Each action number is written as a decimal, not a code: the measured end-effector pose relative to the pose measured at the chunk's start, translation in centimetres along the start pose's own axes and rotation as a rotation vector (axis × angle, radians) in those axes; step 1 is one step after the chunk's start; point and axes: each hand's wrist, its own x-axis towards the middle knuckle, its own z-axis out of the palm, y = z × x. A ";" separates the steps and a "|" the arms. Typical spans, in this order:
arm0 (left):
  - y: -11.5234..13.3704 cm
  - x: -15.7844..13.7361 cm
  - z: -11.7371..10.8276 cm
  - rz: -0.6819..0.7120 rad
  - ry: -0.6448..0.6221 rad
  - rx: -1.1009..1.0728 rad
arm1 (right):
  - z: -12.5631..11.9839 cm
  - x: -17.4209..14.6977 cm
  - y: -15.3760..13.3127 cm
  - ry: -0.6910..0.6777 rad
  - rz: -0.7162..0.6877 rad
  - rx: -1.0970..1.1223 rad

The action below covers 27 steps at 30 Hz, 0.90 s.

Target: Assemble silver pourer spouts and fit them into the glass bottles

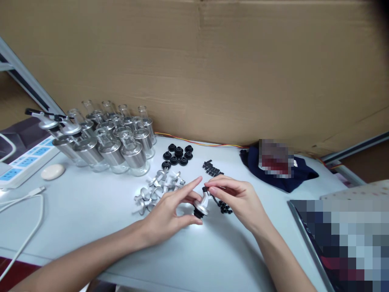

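Left grip [168,217] loosely holds a pourer [201,208], right grip [240,198] pinches its cap [204,189]; uneven pressure could tip it onto the bench [176,259] beneath.

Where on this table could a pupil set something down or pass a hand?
Bare table: left, between cable, bottles, loose spouts and left forearm; front, between that and right forearm; right, between that arm, navy cloth and framed panel. Crowded: back left with bottles; the middle with loose spouts, stoppers, strips, and both hands on a held spout.
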 end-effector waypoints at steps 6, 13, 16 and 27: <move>0.2 -0.2 0.1 -0.044 -0.021 -0.031 | -0.1 0.0 -0.2 -0.025 0.032 0.016; 0.8 0.0 0.2 -0.072 -0.016 -0.087 | -0.1 -0.1 0.1 0.007 0.063 0.050; 1.0 0.1 0.0 -0.084 0.006 -0.107 | 0.2 -0.1 0.2 0.060 0.067 0.060; 0.7 0.3 0.4 -0.148 0.261 -0.330 | 1.1 -0.6 0.7 0.033 -0.382 -0.165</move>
